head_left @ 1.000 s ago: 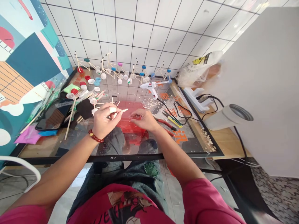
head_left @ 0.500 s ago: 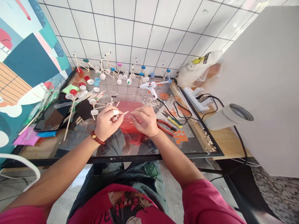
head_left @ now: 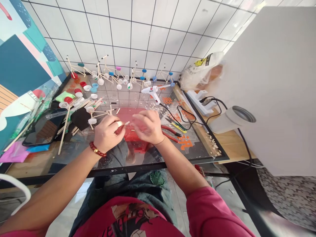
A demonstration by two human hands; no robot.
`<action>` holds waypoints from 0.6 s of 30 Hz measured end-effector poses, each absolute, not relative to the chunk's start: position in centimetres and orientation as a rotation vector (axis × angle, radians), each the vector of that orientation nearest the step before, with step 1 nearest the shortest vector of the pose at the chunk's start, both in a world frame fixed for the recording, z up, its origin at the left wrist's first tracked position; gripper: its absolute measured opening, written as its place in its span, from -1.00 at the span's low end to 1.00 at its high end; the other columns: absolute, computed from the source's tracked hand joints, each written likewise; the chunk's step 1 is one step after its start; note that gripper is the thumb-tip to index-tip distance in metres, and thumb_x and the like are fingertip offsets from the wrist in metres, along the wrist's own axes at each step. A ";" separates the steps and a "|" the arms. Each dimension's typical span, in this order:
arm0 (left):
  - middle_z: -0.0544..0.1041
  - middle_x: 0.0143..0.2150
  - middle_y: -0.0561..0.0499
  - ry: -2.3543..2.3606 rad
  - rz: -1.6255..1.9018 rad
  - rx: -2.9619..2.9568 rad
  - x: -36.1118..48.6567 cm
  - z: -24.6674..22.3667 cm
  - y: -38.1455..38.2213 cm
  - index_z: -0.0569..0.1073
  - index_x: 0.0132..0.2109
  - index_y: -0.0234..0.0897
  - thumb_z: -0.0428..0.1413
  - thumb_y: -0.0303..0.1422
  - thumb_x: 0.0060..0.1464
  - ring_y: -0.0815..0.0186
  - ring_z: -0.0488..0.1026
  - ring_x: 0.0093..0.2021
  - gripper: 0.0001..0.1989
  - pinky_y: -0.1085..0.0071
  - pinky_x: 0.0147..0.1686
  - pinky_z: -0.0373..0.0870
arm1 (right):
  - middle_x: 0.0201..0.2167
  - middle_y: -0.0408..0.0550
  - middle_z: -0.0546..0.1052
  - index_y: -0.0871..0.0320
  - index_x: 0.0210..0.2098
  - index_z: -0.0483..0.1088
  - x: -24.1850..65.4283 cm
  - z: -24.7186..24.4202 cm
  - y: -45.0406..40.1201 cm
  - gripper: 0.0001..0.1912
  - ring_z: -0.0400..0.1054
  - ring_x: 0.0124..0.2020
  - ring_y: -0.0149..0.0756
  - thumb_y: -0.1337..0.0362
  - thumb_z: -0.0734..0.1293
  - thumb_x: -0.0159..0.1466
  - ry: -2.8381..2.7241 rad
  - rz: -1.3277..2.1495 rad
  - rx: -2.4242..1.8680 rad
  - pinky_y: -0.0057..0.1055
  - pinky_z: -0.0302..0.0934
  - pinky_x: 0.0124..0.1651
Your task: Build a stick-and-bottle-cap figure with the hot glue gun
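My left hand [head_left: 108,133] is closed in a pinch over the table, with a small whitish piece [head_left: 127,123] sticking out past the fingertips. I cannot make out exactly what this piece is. Something white is wrapped around one finger of that hand. To its right, my right hand [head_left: 148,126] is open, the fingers loosely curled and apart from the thumb, with nothing visible in them. Just left of my left hand lies a stick frame with white bottle caps [head_left: 92,121]. Pliers with red handles [head_left: 170,133] lie beside my right wrist.
Several small stick-and-cap bicycle models [head_left: 112,74] stand along the tiled wall. A white glue gun [head_left: 151,93] lies behind my right hand, its cord running to a power strip [head_left: 201,102]. A yellow cutter [head_left: 179,127], a phone [head_left: 41,126] and loose bottle caps [head_left: 87,88] also lie about.
My right hand has drawn away from the whitish piece, and its fingers have opened. My left hand still pinches the piece. The whole view has shifted slightly.
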State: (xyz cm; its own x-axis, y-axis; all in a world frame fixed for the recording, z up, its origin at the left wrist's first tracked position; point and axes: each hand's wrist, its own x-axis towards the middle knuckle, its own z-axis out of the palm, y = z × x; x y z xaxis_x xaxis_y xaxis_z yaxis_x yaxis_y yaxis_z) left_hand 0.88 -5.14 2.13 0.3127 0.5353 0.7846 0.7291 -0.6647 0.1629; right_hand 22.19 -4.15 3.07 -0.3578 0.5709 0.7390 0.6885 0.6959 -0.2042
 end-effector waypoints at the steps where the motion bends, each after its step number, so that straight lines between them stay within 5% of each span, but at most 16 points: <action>1: 0.59 -0.31 -0.04 -1.177 -1.256 -2.348 0.9 2.3 -5.1 0.54 -0.35 -0.21 0.22 -0.42 0.09 0.20 0.54 -0.25 -0.95 0.29 -0.18 0.50 | -0.14 0.04 0.56 0.07 -0.04 0.52 22.9 3.4 -3.8 -0.76 0.39 -0.10 -0.13 0.18 0.33 0.34 -2.004 -0.169 -1.060 -0.18 0.16 0.01; 5: 0.59 -0.30 -0.06 -1.387 -1.173 -2.384 1.0 4.4 -4.9 0.56 -0.37 -0.24 0.15 -0.38 0.13 0.19 0.55 -0.23 -0.87 0.31 -0.20 0.46 | -0.13 0.06 0.60 0.11 -0.16 0.58 26.9 4.3 -1.9 -0.78 0.43 -0.04 -0.08 0.29 0.27 0.36 -1.767 -0.092 -1.594 -0.17 0.19 0.06; 9: 0.56 -0.42 0.01 -1.548 -1.098 -2.590 1.9 8.5 -4.7 0.57 -0.43 -0.23 0.13 -0.35 0.09 0.31 0.47 -0.44 -0.82 0.39 -0.38 0.36 | -0.10 0.08 0.63 0.12 -0.17 0.61 29.3 4.0 -0.8 -0.75 0.44 -0.01 -0.01 0.35 0.27 0.32 -1.660 -0.025 -2.004 -0.14 0.21 0.06; 18: 0.52 -0.52 0.01 -1.566 -0.919 -2.554 6.5 13.1 -1.2 0.58 -0.48 -0.24 0.12 -0.40 -0.01 0.26 0.43 -0.45 -0.83 0.31 -0.35 0.37 | -0.04 0.04 0.63 0.08 -0.12 0.61 28.9 4.2 -1.2 -0.70 0.42 0.02 -0.02 0.32 0.24 0.34 -1.748 0.024 -2.018 -0.15 0.17 0.04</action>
State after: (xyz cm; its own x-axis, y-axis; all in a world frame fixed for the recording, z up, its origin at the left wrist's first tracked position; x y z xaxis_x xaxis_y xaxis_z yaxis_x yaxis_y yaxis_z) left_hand 6.52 -1.22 13.06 0.3286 0.8122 0.4820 0.8169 -0.5006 0.2866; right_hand 28.87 -1.19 4.23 0.1896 0.9398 0.2844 0.9314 -0.0805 -0.3549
